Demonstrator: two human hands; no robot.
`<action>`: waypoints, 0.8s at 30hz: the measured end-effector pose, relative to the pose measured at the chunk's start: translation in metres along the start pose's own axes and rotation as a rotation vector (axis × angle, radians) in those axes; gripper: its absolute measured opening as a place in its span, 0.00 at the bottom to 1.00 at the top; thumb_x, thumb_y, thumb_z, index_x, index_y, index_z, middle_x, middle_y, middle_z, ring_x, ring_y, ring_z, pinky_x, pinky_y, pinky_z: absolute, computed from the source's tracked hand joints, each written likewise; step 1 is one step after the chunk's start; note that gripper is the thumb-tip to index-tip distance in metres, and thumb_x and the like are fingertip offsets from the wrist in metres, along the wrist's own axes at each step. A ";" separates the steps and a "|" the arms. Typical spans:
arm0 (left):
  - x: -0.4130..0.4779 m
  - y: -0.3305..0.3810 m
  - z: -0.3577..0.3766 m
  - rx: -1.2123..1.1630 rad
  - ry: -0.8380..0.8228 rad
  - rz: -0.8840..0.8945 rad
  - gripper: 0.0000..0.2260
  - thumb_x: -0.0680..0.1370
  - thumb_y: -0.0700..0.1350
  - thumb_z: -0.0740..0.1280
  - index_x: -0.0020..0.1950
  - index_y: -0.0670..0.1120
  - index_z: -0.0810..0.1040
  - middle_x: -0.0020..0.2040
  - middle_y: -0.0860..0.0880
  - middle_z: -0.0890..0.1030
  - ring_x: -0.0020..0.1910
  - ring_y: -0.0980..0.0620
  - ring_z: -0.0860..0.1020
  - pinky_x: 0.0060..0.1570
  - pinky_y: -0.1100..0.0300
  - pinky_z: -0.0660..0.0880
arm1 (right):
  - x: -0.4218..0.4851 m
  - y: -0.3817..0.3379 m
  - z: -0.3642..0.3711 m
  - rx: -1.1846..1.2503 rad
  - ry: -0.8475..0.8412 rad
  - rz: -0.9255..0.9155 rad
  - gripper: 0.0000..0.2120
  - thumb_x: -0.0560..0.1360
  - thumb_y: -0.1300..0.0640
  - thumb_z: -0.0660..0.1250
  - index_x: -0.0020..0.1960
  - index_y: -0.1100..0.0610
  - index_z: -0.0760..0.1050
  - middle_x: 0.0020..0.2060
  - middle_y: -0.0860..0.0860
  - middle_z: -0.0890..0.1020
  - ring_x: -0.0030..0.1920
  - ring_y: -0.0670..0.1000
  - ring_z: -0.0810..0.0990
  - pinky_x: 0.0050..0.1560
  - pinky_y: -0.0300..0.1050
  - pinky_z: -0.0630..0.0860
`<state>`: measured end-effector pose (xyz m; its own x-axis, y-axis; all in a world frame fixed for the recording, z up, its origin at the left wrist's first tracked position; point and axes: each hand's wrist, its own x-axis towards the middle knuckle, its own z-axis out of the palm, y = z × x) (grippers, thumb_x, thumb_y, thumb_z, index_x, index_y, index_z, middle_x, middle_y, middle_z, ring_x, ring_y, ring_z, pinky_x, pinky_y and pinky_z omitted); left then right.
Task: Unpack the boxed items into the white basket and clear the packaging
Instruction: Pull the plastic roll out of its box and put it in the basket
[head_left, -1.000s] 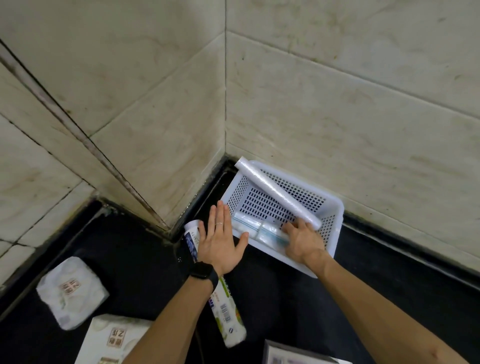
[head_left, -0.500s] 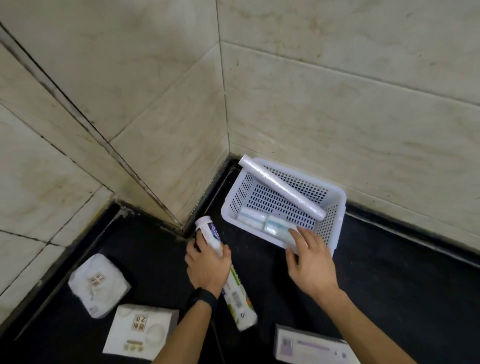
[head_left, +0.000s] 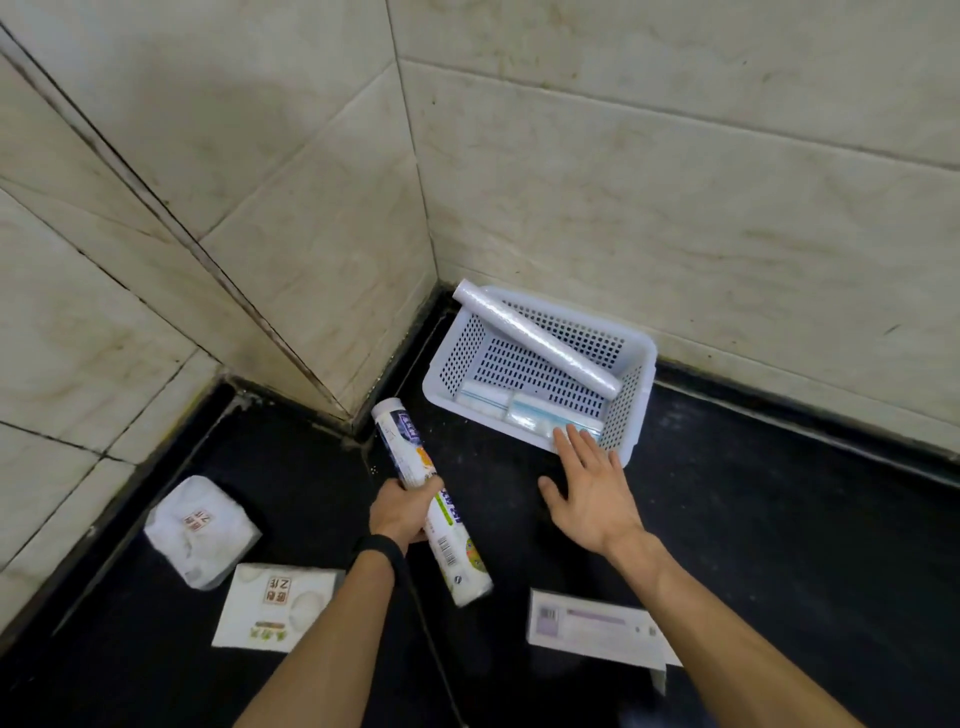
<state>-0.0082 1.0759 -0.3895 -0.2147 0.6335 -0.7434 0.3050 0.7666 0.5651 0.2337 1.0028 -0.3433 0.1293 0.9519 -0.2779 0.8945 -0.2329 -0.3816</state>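
1. One white basket (head_left: 640, 358) sits on the black floor (head_left: 779, 519), tucked into the corner of the tiled walls.
2. Two rolls are in play. A clear one (head_left: 535, 338) lies slanted inside the basket, its far end propped up on the back corner of the rim.
3. The other is a printed roll (head_left: 457, 551), just left of the basket and outside it.
4. Flat packets (head_left: 524, 413) lie along the basket's near wall. Two, it seems, though the count is hard to make out.
5. Three packs are out on the floor. There's a soft wrapped pack (head_left: 200, 530) far left, a flat white box (head_left: 278, 605) beside it and a long box (head_left: 597, 629) at lower right.
6. The left hand (head_left: 402, 512), a dark band (head_left: 379, 548) on its wrist, has its fingers curled round the printed roll near the middle. The roll's top end points at the wall corner. Whether its lower end rests on the floor, I cannot tell.
7. The right hand (head_left: 592, 493) is palm down, fingers straight and spread, holding nothing. Its fingertips reach the basket's near rim, but whether they touch it isn't clear.
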 end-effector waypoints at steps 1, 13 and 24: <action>-0.006 -0.001 -0.004 -0.070 -0.020 0.017 0.21 0.72 0.49 0.75 0.59 0.41 0.77 0.49 0.41 0.84 0.45 0.43 0.84 0.38 0.49 0.82 | -0.008 -0.002 -0.004 0.106 0.043 0.004 0.33 0.82 0.43 0.58 0.82 0.54 0.52 0.81 0.52 0.55 0.81 0.52 0.50 0.80 0.52 0.49; -0.135 0.045 0.028 -0.605 -0.277 0.351 0.16 0.76 0.41 0.71 0.63 0.45 0.75 0.53 0.42 0.85 0.50 0.45 0.85 0.41 0.50 0.82 | -0.146 0.009 -0.009 1.332 0.102 0.336 0.12 0.76 0.56 0.73 0.59 0.55 0.81 0.48 0.52 0.88 0.51 0.51 0.87 0.53 0.44 0.82; -0.228 0.018 0.097 -0.515 -0.366 0.522 0.30 0.69 0.50 0.77 0.68 0.51 0.71 0.58 0.46 0.83 0.55 0.46 0.83 0.47 0.44 0.82 | -0.213 0.078 -0.038 1.656 0.005 0.450 0.13 0.78 0.57 0.66 0.62 0.52 0.79 0.55 0.50 0.87 0.58 0.48 0.84 0.57 0.48 0.76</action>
<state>0.1362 0.9352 -0.2449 0.1804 0.9158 -0.3588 -0.2012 0.3914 0.8980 0.2919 0.7898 -0.2807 0.2311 0.7589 -0.6088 -0.5714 -0.4006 -0.7162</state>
